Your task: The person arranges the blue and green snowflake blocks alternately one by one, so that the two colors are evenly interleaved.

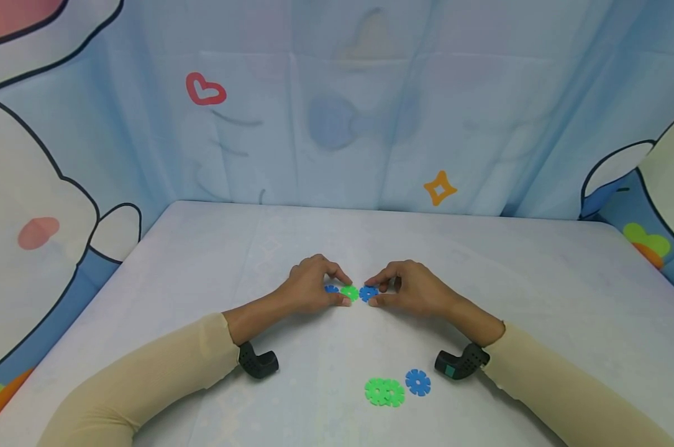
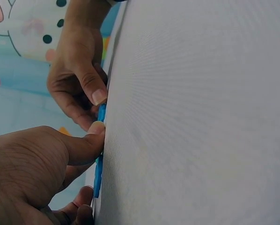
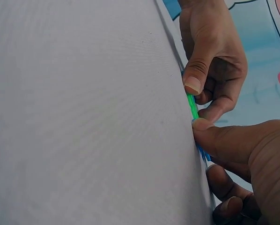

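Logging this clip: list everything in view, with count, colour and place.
Held green disc: one, green, pinched in the left hand
Held blue disc: one, blue, pinched in the right hand
Other blue disc: one, blue, left of the held green disc, partly covered
Front green discs: two, green, overlapping, nearer the person
Front blue disc: one, blue, right of the front green discs
Table: one, white, under the discs
Printed curtain: count unclear, mainly blue, behind and beside the table
Wrist cameras: two, black, one at each wrist
Sleeves: two, beige, on the forearms
Left hand and right hand: two, bare, near the table's middle
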Action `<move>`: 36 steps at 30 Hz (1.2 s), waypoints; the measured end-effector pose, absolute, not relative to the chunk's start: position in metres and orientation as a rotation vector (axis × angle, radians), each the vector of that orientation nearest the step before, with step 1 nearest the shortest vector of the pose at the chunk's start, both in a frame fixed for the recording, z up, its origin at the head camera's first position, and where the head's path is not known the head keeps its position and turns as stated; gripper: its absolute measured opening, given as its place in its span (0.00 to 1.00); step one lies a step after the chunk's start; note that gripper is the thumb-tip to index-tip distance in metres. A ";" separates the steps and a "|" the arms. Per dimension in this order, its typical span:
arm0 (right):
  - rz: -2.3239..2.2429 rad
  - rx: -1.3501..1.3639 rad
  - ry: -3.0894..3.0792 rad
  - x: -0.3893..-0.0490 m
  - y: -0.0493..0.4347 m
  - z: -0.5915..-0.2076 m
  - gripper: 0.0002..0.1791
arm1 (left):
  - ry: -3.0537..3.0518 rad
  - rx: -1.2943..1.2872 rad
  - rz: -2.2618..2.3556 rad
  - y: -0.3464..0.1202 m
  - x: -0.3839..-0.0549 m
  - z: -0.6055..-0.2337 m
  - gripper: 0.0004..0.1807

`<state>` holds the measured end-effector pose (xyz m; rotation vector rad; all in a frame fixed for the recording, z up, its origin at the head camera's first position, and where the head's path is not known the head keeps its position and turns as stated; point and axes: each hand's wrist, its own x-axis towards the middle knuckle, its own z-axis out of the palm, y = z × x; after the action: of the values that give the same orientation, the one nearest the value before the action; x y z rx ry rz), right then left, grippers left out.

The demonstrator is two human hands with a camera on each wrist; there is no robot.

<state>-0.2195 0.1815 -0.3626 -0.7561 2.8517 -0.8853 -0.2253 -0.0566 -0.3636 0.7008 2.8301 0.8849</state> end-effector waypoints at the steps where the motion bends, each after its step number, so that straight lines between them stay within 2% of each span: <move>1: -0.883 -0.758 2.852 -0.220 0.182 -0.363 0.17 | 2.829 0.699 0.885 -0.057 -0.225 -0.363 0.16; 36: -0.895 -0.750 2.845 -0.221 0.182 -0.363 0.17 | 2.839 0.685 0.851 -0.055 -0.225 -0.362 0.17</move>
<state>-0.2206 0.1818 -0.3629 -0.7500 2.8450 -0.8947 -0.2249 -0.0554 -0.3625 0.6848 2.8394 0.8515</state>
